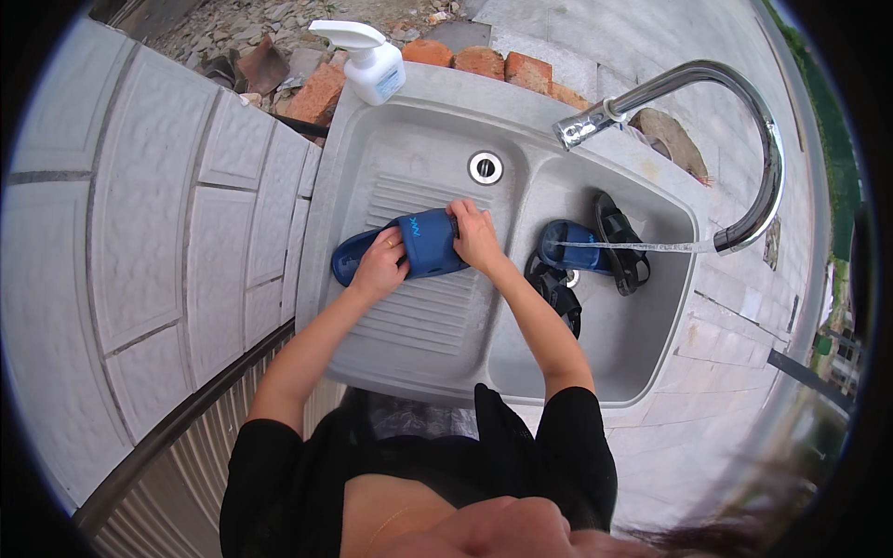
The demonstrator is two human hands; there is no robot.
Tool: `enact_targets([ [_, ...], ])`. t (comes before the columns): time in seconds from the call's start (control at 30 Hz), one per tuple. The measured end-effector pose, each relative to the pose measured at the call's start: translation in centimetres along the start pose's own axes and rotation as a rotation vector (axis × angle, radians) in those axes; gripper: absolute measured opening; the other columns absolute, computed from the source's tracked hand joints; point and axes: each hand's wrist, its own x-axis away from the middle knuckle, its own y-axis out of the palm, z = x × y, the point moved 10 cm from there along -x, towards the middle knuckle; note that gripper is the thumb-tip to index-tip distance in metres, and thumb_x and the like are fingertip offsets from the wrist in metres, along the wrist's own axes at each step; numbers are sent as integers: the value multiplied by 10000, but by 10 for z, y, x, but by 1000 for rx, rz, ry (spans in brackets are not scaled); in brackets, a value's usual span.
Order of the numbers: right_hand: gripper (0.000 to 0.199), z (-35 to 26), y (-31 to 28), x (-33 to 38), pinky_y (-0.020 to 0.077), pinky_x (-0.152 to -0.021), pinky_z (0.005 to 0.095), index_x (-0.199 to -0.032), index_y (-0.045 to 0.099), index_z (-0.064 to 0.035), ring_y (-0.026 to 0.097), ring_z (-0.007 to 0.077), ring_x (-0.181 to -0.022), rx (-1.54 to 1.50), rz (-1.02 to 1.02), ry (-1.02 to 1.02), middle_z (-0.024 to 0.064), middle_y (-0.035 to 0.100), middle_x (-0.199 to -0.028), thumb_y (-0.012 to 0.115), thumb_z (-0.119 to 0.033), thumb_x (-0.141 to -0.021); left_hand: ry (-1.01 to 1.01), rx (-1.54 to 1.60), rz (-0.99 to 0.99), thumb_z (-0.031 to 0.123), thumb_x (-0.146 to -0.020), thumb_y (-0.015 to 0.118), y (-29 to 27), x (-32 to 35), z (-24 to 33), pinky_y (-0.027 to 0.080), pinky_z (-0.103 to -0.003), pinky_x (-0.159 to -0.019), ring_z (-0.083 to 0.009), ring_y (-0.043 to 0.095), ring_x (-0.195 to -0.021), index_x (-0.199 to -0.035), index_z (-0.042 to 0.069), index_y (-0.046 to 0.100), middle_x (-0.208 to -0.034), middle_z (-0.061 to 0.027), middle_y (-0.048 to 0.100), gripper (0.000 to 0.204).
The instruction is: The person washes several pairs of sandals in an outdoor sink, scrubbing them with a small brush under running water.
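Observation:
A blue slide sandal [430, 244] lies sideways across the ribbed washboard part of the grey sink [419, 372]. My left hand [379, 265] grips it at the middle, fingers tucked in at the strap's opening. At the sandal's other end my right hand [476, 237] closes over the strap's edge; something dark shows by its fingertips, too small to make out. In the right basin lie another blue slide sandal [584, 244] and two black sandals, one by the right wall [621, 244] and one nearer me [558, 296]. A thin water stream [651, 246] runs onto the blue one.
A curved chrome faucet [758, 121] arches over the right basin. On the far left rim stands a white pump bottle [375, 70]. A round drain [485, 168] sits in the left basin's far corner. Orange bricks [479, 62] line the back, and a tiled wall [149, 186] borders the left.

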Motion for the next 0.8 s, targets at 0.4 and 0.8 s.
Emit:
enact_targets([
  [0.4, 276, 19, 4, -12, 416, -721, 439, -907, 488, -43, 565, 364, -785, 9, 78, 113, 149, 579, -832, 594, 48, -669, -26, -16, -13, 30, -657, 653, 4, -3, -3, 437, -360, -904, -290, 501, -1090, -903, 0, 650, -1033, -126, 612, 247],
  [0.8, 220, 28, 3, -27, 468, -686, 444, -861, 496, -47, 596, 369, -740, 215, 72, 173, 176, 622, -805, 649, -151, -741, -50, -57, 17, 26, -657, 655, 4, -8, -5, 425, -367, -913, -303, 502, -1081, -910, 8, 649, -1022, -129, 620, 254],
])
